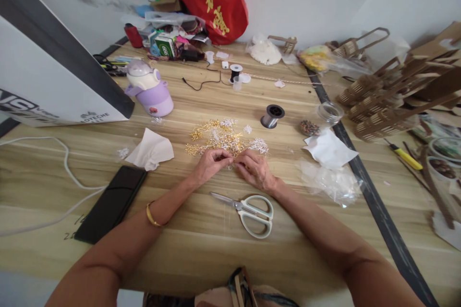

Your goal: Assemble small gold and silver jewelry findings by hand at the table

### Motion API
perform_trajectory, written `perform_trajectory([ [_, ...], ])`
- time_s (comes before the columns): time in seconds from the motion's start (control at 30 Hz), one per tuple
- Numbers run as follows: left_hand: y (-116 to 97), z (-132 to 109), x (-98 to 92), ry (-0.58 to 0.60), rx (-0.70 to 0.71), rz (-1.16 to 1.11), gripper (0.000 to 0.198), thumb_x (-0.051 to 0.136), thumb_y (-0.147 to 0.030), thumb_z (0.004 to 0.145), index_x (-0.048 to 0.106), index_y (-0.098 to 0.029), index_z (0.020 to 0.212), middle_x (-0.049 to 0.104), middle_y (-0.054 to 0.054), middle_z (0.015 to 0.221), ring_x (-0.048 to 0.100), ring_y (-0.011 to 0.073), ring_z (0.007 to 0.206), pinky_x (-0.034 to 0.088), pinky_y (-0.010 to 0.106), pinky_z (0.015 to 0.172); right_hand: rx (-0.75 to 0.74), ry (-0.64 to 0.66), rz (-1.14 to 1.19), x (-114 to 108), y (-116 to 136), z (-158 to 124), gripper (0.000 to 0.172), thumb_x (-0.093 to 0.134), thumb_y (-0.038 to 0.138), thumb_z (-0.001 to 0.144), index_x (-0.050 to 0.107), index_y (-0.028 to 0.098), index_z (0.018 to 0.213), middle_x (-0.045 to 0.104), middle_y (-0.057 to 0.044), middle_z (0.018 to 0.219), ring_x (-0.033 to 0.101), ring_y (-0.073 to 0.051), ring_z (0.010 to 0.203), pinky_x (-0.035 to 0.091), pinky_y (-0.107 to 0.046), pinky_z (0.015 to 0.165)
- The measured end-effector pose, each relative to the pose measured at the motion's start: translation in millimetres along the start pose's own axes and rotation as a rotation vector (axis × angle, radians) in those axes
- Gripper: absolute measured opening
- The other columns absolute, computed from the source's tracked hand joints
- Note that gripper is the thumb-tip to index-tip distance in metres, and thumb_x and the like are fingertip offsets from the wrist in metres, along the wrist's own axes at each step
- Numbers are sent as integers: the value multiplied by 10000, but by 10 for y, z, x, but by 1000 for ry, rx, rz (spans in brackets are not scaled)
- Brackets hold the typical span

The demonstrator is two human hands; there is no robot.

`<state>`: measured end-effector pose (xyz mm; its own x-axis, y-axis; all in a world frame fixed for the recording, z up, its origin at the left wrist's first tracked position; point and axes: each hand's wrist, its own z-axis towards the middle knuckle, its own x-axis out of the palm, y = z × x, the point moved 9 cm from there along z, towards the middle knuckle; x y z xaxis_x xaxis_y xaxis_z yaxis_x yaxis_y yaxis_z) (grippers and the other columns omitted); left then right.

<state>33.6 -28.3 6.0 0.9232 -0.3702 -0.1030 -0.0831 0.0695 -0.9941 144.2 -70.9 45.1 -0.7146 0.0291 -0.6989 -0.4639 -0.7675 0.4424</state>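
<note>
Fingertips of my left hand [213, 165] and my right hand [254, 169] meet over the table, both pinched together. Between them is something too small to make out, with a tiny ring-like piece [229, 167] just below. A loose pile of gold and silver small pieces [225, 138] lies right beyond my fingers, with silver pins [259, 146] at its right side. Scissors [252, 211] with pale handles lie closed on the wood nearer to me, below my right hand. A spool of thin wire [272, 116] stands beyond my right hand.
On the wooden table [187, 249], a dark phone [111, 204], white tissue [151, 150] and purple bottle [153, 91] are on the left. Plastic bags [334, 182], a tipped jar [329, 114] with beads [309, 127] and brown woven baskets [378, 100] are on the right.
</note>
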Motion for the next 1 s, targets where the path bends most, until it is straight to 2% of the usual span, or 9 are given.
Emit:
perform_trajectory([
  [0.3,34,12,-18,-17,39,85,115,661,-235,723,681,-122,728,666,22,682,579,116,629,455,212,594,8,1,20,-7,3,10,104,496,183,921,579,188,984,620,-69,896,587,-144,761,487,-265,654],
  [0.47,-20,4,-9,-16,79,111,107,645,-224,738,675,-121,730,670,28,695,587,118,639,460,209,590,49,-36,151,-60,-21,30,99,523,203,905,584,183,980,608,-69,877,576,-154,778,489,-278,655],
  [0.7,-230,-59,20,-58,203,238,68,625,-176,763,652,-125,729,650,41,750,592,120,685,471,212,628,326,-93,360,-56,-255,20,139,510,262,906,605,173,953,614,-65,882,562,-139,746,451,-235,568],
  [0.83,-326,-98,46,-72,277,325,60,607,-151,780,649,-135,740,662,39,738,601,124,681,473,222,643,447,-49,472,48,-363,-20,168,547,303,882,636,164,912,621,-38,801,556,-124,688,436,-227,567],
  [1.0,-389,-142,62,-107,401,420,64,598,-162,795,636,-154,743,661,40,725,602,133,666,475,241,644,581,46,663,188,-419,-60,251,589,387,850,645,151,915,566,4,655,490,-92,540,386,-207,479],
])
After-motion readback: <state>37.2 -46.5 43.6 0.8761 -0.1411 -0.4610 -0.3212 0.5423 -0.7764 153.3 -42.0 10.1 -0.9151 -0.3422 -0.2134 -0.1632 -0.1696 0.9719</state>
